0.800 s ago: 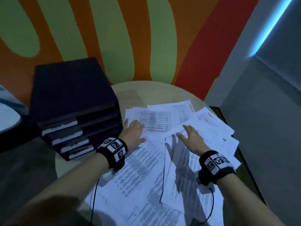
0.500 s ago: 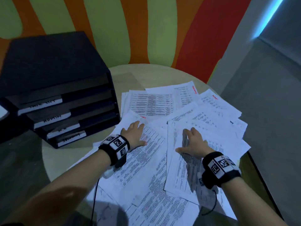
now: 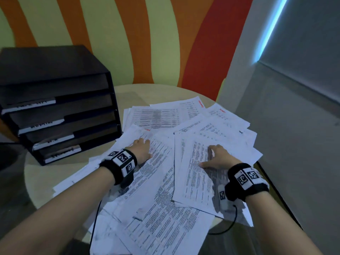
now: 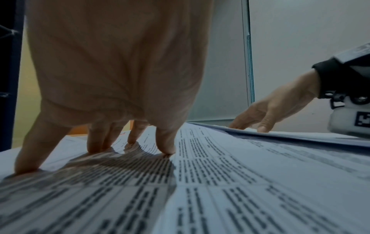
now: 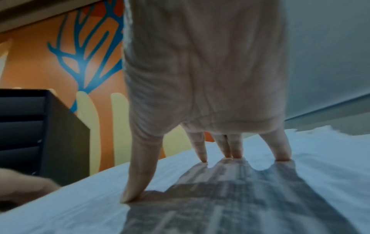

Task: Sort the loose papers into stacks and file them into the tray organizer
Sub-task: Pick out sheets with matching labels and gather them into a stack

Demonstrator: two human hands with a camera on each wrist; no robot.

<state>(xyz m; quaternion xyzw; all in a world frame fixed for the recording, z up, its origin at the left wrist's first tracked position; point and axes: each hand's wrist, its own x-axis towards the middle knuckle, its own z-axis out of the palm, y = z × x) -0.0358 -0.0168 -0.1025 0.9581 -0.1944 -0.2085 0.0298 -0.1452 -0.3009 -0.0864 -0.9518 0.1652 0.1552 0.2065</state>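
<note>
Loose printed papers (image 3: 161,181) lie fanned across a round table (image 3: 36,177). My left hand (image 3: 141,150) presses with straight spread fingers on a sheet of dense text (image 4: 200,182) left of the middle. My right hand (image 3: 217,158) presses its fingertips (image 5: 203,158) on a separate overlapping sheet (image 3: 195,173) to the right. Neither hand grips a sheet. A black tray organizer (image 3: 60,115) with several white-labelled shelves stands at the table's back left, close beside my left hand.
A wall striped orange, green and red (image 3: 147,43) rises right behind the table. A grey wall with a blue light strip (image 3: 270,28) is on the right. Papers overhang the table's right (image 3: 255,155) and near (image 3: 147,245) edges. Black cables (image 3: 95,218) hang from both wristbands.
Both hands have slid toward me over the papers, and the sheets under them have shifted with them. The head view has tilted, so the organizer's shelves show more fully.
</note>
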